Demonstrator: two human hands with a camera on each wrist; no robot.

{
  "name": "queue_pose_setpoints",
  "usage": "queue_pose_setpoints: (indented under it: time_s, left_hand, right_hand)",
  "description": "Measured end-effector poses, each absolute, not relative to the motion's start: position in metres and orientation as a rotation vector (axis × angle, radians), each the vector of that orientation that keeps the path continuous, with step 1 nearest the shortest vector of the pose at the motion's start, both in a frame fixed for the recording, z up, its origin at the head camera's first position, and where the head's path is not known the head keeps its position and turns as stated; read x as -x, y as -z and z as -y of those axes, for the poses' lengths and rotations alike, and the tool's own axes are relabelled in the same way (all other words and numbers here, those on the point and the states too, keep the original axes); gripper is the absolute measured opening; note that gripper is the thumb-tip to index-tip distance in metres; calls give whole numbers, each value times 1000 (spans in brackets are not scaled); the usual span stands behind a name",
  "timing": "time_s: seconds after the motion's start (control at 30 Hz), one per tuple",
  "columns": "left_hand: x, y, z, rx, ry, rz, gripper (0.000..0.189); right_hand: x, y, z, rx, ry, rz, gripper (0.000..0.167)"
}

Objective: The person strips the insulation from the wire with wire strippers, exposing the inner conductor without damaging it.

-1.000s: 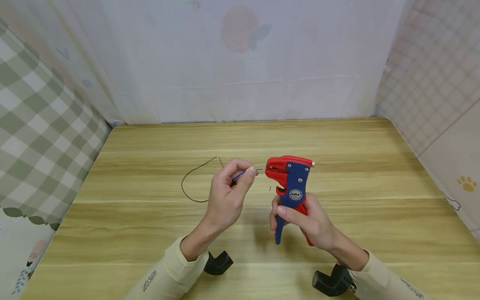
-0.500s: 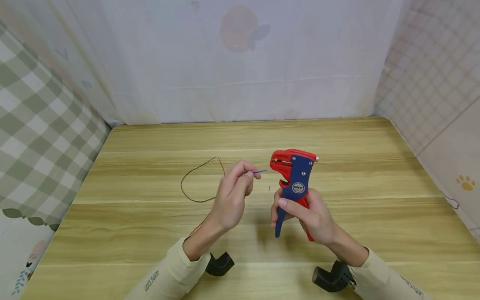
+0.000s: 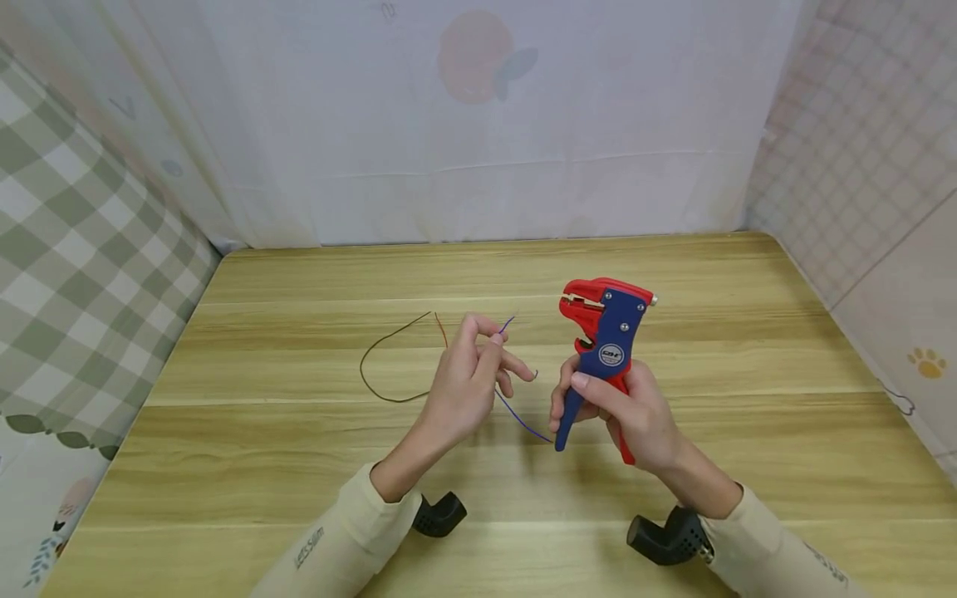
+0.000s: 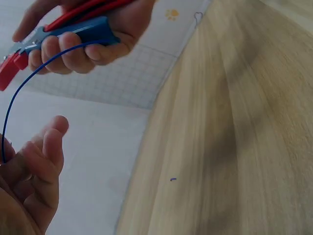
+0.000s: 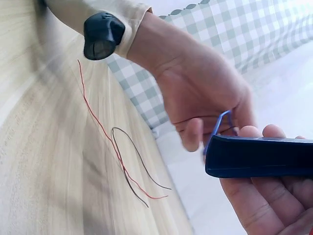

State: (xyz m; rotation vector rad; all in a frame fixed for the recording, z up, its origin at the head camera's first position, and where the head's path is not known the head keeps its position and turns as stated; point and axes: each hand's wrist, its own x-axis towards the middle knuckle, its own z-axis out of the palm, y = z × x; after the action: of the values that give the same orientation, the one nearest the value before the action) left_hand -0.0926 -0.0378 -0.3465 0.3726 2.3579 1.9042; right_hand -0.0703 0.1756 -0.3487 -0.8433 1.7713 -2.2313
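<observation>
My left hand (image 3: pixel 465 390) pinches a thin blue wire (image 3: pixel 523 423) between thumb and index finger, the other fingers loosely spread. One short end points up past the fingertips, and the longer part runs down right toward the tool's handle. In the left wrist view the blue wire (image 4: pixel 22 84) bows in a wide arc up to the right hand. To the right, my right hand (image 3: pixel 652 419) grips a red and blue wire stripper (image 3: pixel 607 332) by its handles, held upright over the table. The stripper's red jaws face left with a visible gap and no wire in them.
On the wooden table (image 3: pixel 262 465) a dark brown wire (image 3: pixel 381 340) lies in a loop beside a red wire (image 5: pixel 102 128), partly behind the left hand in the head view. A tiny blue offcut (image 4: pixel 173 179) lies between the hands. A curtain (image 3: pixel 478 199) closes the back.
The stripper has risen and shifted right, away from the left hand. The blue wire has turned in the left fingers: its short end now points upward, and its long part shows below.
</observation>
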Motion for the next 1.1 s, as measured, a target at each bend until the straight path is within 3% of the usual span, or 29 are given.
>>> queue_pose_setpoints:
  time_s: [0.47, 0.87, 1.1]
  left_hand:
    - [108, 375, 43, -375, -1094, -2891, 12]
    - [120, 388, 52, -330, -817, -2904, 3]
    - [117, 393, 55, -358, -670, -2991, 23]
  right_hand:
    - [77, 340, -186, 873, 2320, -1722, 28]
    - [78, 338, -192, 895, 2311, -1757, 27]
    - [79, 340, -193, 892, 2310, -1754, 26]
